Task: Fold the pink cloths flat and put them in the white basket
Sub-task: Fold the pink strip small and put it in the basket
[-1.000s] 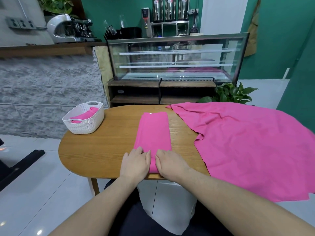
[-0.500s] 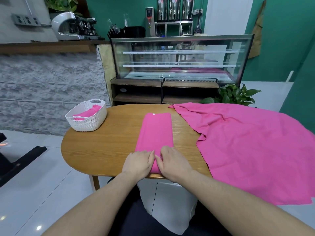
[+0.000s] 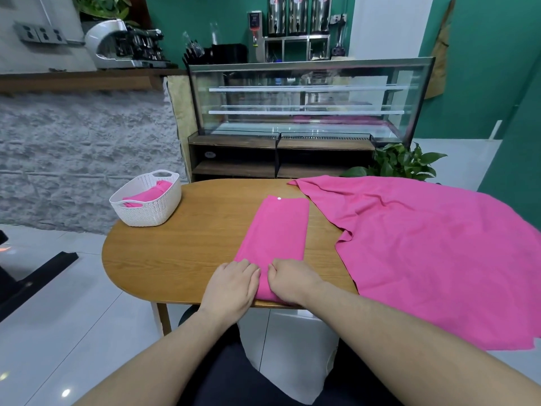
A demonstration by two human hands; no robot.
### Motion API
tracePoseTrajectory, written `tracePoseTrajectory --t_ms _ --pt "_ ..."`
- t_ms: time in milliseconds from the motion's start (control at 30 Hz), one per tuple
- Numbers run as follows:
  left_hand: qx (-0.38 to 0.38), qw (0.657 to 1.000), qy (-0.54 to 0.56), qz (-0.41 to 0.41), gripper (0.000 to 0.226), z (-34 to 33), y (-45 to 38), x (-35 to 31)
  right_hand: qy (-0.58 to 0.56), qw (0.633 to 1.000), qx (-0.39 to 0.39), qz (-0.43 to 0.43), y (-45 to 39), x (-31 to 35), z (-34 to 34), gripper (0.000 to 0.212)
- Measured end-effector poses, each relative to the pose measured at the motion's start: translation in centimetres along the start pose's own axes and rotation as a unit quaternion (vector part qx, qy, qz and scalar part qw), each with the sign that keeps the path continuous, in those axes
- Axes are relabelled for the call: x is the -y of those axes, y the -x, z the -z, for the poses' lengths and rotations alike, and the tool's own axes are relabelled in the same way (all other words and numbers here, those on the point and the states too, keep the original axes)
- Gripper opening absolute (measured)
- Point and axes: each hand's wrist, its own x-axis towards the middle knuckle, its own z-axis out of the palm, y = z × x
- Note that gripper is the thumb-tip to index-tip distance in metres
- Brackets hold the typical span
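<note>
The right end of the tabletop (image 3: 181, 253) is being covered by a large unfolded pink cloth (image 3: 433, 259), which is hanging over the near edge. A pink cloth folded into a long strip (image 3: 275, 230) is lying at the middle, reaching the near edge. Its near end is being grasped by the curled fingers of the left hand (image 3: 231, 285) and right hand (image 3: 292, 281). At the far left edge, another folded pink cloth (image 3: 149, 194) is being held in the white basket (image 3: 146, 212).
</note>
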Motion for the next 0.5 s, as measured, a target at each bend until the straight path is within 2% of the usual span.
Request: tracePoseTrajectory --t_ms 100,233,367,433,500 --pt "0.029 0.999 0.033 0.028 0.023 0.0 -0.5 0.1 0.008 1.000 -0.006 -0.001 0.2 -0.1 0.1 0.041" --pt "0.066 0.994 0.048 0.069 0.036 0.6 -1.4 -0.6 0.071 0.983 -0.134 0.099 0.7 -1.2 -1.6 0.029" --pt "0.133 0.973 0.089 0.167 0.044 0.9 -3.0 -1.1 0.141 0.961 -0.201 0.129 1.4 -2.0 -3.4 0.021" --pt "0.140 0.973 0.066 0.169 0.045 1.1 -3.2 -1.3 0.119 0.960 -0.223 0.122 1.3 -2.0 -3.2 0.023" --pt "0.109 0.983 0.016 0.145 0.046 0.9 -2.7 -1.3 0.080 0.968 -0.212 0.104 0.9 -1.8 -2.6 0.029"
